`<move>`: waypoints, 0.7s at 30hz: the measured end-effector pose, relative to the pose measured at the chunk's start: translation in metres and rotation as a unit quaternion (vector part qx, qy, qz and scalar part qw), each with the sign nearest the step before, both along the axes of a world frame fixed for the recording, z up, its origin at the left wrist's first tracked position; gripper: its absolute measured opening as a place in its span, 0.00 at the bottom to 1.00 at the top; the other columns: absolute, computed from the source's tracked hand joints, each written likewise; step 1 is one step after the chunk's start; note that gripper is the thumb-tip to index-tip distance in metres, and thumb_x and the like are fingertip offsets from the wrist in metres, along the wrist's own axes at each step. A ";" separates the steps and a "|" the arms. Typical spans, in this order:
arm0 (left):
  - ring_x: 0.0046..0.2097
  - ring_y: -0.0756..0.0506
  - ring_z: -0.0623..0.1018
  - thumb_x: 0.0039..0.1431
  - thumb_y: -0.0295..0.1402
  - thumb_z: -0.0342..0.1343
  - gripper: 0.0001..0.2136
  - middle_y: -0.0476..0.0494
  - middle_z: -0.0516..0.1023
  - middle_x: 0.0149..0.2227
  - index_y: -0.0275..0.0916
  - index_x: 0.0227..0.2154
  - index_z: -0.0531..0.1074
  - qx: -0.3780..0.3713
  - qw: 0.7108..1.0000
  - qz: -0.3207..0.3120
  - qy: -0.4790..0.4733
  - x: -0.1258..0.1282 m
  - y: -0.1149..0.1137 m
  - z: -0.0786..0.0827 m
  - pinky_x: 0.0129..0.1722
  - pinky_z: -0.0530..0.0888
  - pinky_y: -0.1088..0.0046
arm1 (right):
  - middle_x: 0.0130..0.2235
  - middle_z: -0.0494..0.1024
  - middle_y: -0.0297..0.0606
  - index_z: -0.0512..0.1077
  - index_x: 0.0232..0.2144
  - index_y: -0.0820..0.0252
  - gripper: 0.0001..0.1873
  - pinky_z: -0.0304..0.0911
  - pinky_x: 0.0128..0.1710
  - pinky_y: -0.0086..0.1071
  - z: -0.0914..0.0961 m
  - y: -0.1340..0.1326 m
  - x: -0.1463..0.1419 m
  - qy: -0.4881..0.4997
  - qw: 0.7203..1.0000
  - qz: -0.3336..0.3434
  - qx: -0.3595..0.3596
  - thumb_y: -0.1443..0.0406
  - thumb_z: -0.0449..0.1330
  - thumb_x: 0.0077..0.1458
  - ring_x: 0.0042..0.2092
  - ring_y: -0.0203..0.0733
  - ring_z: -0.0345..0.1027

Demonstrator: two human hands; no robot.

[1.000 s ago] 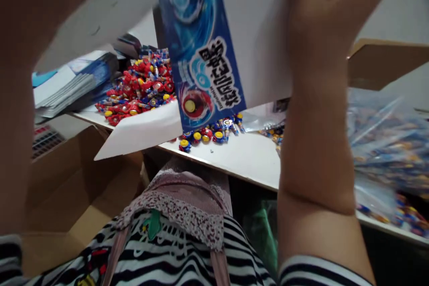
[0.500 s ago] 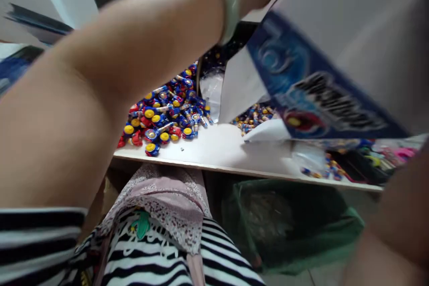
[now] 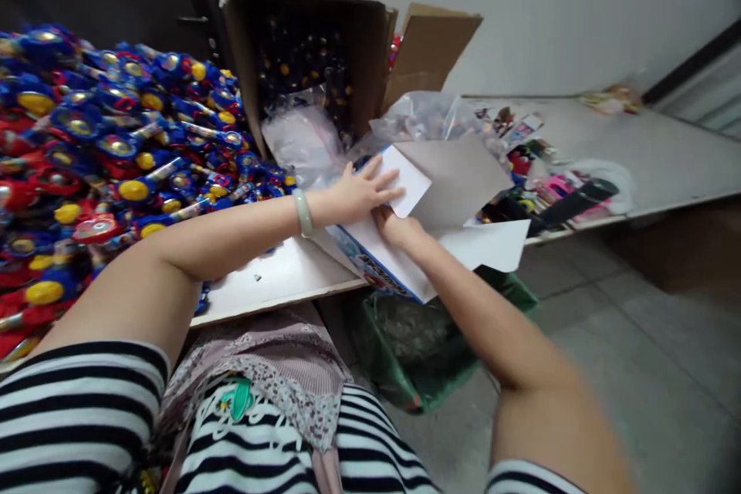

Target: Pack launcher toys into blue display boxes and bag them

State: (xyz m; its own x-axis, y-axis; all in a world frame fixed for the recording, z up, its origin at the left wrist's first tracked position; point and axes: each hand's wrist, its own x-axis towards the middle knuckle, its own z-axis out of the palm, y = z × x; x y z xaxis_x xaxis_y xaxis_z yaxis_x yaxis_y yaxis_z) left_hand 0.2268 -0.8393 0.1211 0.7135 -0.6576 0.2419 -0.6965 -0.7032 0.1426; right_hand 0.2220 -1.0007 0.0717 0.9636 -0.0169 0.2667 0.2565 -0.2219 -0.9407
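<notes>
A printed cardboard box (image 3: 457,177), white-grey inside and blue with pictures outside, lies open and tilted at the table's front edge. My left hand (image 3: 362,191), with a pale green bangle on its wrist, lies with spread fingers on a small white flap (image 3: 407,179) of the box. Just below it, my right hand (image 3: 400,231) reaches over the box's near wall. Its fingers are bent against the lower edge of that flap, and their tips are partly hidden.
A big heap of blue, red and yellow plastic toys (image 3: 116,139) covers the table's left. Behind stands a brown carton (image 3: 312,0) of similar pieces, with clear plastic bags (image 3: 428,114) beside it. Assorted small items (image 3: 556,185) lie right. A green-lined bin (image 3: 417,363) is below the edge.
The box has come down from close before the camera onto the table's edge. Both hands now meet at its flap, and the view has widened to the whole table.
</notes>
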 end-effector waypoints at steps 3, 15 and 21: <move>0.73 0.21 0.42 0.63 0.30 0.56 0.28 0.34 0.49 0.73 0.44 0.66 0.63 0.047 0.999 0.005 -0.004 0.000 0.001 -0.008 0.62 0.57 0.28 | 0.43 0.81 0.44 0.76 0.31 0.53 0.09 0.55 0.65 0.56 -0.021 -0.049 -0.062 -0.109 0.974 -0.004 -0.198 0.57 0.69 0.50 0.56 0.56 0.70; 0.64 0.26 0.67 0.63 0.32 0.57 0.23 0.35 0.40 0.74 0.44 0.62 0.70 0.053 0.995 0.059 0.065 0.014 -0.001 0.006 0.63 0.66 0.48 | 0.62 0.69 0.44 0.72 0.57 0.53 0.23 0.62 0.62 0.53 -0.091 -0.089 -0.059 -0.257 0.931 -0.247 -0.083 0.54 0.53 0.64 0.64 0.50 0.64; 0.62 0.27 0.69 0.66 0.34 0.53 0.23 0.34 0.39 0.74 0.45 0.64 0.67 0.151 0.987 0.046 0.025 0.015 -0.008 0.002 0.60 0.68 0.49 | 0.59 0.74 0.49 0.79 0.50 0.55 0.17 0.60 0.59 0.61 -0.068 -0.049 -0.058 0.003 0.878 -0.137 -0.459 0.65 0.56 0.63 0.61 0.61 0.64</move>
State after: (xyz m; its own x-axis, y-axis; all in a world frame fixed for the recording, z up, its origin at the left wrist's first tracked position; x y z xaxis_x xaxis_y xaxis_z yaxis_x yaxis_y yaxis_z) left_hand 0.2415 -0.8478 0.1234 0.7793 -0.6266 0.0082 -0.6255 -0.7786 -0.0503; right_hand 0.1636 -1.0502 0.0037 0.9583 -0.0293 0.2842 0.0707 -0.9395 -0.3352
